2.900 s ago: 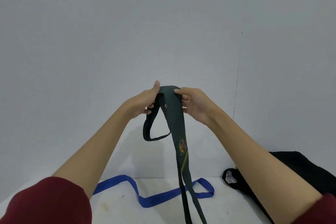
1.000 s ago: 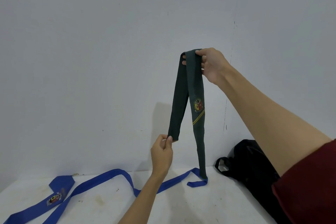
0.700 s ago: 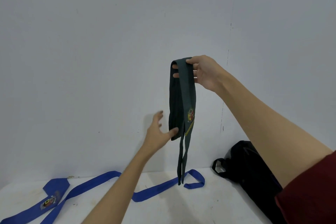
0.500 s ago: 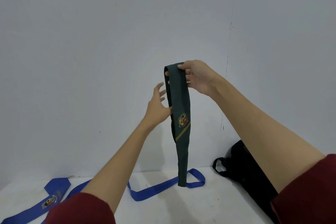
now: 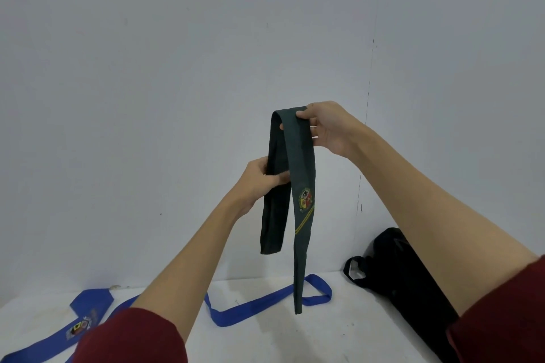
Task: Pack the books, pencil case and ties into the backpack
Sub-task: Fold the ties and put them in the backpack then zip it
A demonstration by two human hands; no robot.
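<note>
Green tie (image 5: 300, 168), left hand (image 5: 259, 183) now gripping

I see a plain pale grey wall (image 5: 147, 97) filling the upper three quarters of the frame, with a thin dark vertical crack (image 5: 367, 115) running down it right of centre. Along the bottom lies a white tabletop (image 5: 339, 336), lightly scuffed and speckled with small dark marks.

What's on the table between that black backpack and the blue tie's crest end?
In the head view, the blue tie itself snakes across the table toward the backpack; the hanging green tie dangles before its loop.
</note>
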